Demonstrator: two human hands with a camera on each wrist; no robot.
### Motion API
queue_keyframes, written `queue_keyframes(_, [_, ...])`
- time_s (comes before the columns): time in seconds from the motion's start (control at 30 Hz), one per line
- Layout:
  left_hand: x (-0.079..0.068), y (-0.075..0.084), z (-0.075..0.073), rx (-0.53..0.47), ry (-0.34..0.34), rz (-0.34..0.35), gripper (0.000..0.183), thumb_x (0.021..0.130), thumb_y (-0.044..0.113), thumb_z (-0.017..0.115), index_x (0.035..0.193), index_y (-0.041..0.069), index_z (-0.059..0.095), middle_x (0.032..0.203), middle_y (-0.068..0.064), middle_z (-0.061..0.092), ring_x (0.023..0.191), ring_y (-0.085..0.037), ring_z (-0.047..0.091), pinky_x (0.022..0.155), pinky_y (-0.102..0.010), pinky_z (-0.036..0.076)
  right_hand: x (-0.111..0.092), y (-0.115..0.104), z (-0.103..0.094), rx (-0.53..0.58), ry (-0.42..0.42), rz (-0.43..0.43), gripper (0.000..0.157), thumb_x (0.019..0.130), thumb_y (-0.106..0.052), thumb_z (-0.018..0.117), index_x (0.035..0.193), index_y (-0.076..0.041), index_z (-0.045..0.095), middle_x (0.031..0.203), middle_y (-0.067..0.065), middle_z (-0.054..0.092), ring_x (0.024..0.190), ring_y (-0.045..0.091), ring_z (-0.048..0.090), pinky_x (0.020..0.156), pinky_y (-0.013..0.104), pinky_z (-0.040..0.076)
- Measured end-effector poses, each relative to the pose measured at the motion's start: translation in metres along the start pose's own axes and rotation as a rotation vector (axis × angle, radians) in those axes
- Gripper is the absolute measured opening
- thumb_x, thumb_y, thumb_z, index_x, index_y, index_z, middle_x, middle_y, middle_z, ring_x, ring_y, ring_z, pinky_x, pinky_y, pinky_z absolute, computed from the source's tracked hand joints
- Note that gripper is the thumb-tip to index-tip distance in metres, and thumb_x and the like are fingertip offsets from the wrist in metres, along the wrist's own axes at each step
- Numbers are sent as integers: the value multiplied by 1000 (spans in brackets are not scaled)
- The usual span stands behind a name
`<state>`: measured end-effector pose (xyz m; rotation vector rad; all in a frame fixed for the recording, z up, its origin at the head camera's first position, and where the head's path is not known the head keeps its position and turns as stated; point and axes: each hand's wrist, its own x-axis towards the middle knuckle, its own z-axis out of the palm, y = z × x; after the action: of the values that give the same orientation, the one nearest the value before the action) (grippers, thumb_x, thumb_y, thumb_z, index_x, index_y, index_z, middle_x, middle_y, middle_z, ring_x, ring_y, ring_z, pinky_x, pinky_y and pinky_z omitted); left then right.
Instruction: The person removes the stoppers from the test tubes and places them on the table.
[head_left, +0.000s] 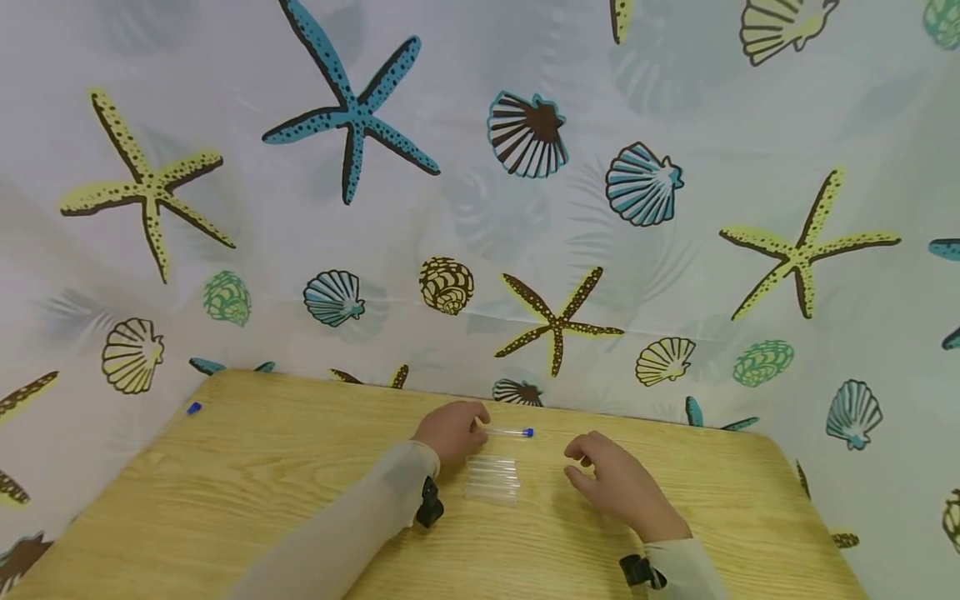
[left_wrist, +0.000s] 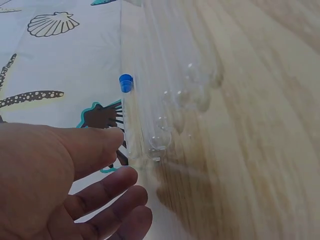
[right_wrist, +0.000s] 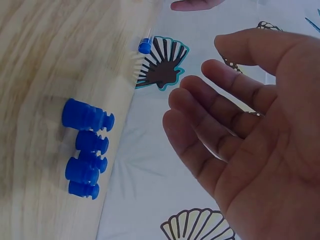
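A clear tube (head_left: 508, 432) with a blue stopper (head_left: 528, 432) in its right end lies near the table's back edge. Beside its rounded end is my left hand (head_left: 452, 432); in the left wrist view a gap shows between the thumb (left_wrist: 95, 142) and the fingers. Several clear tubes (head_left: 492, 479) without stoppers lie side by side just in front of the capped one. To the right, my right hand (head_left: 622, 483) hovers with fingers loosely bent and nothing in them. Several blue stoppers (right_wrist: 82, 115) stand in a cluster near it in the right wrist view; in the head view they are hidden.
A lone small blue piece (head_left: 194, 407) lies at the table's far left edge. The wooden table (head_left: 300, 450) meets a hanging cloth (head_left: 450, 217) printed with shells and starfish along its back. Dark straps with small devices (head_left: 430, 502) sit on both wrists.
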<state>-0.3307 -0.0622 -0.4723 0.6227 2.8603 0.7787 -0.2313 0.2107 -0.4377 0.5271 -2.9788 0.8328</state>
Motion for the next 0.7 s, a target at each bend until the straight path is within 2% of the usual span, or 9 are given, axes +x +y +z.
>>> queue_keyframes(0.23, [1, 7, -3, -9, 23, -56, 21, 98, 13, 69, 119, 11, 74, 113, -6, 74, 101, -24, 69, 88, -47, 57, 2, 0, 1, 5, -15, 18, 14, 100, -14, 70, 113, -12, 70, 108, -1, 64, 97, 15, 61, 86, 42, 55])
queue_keyframes(0.47, [6, 5, -2, -16, 29, -70, 16, 95, 14, 73, 110, 14, 78, 107, -2, 75, 94, -22, 69, 84, -44, 57, 1, -2, 0, -7, 7, 12, 10, 100, -14, 70, 110, -14, 71, 103, -7, 63, 94, 13, 61, 85, 40, 55])
queue_keyframes(0.7, [12, -1, 2, -23, 52, -98, 11, 92, 19, 80, 101, 15, 78, 104, -1, 74, 97, -24, 69, 86, -46, 57, 1, -4, 2, -13, -1, -15, 7, 100, -14, 70, 107, -14, 71, 101, -7, 63, 93, 13, 61, 84, 39, 55])
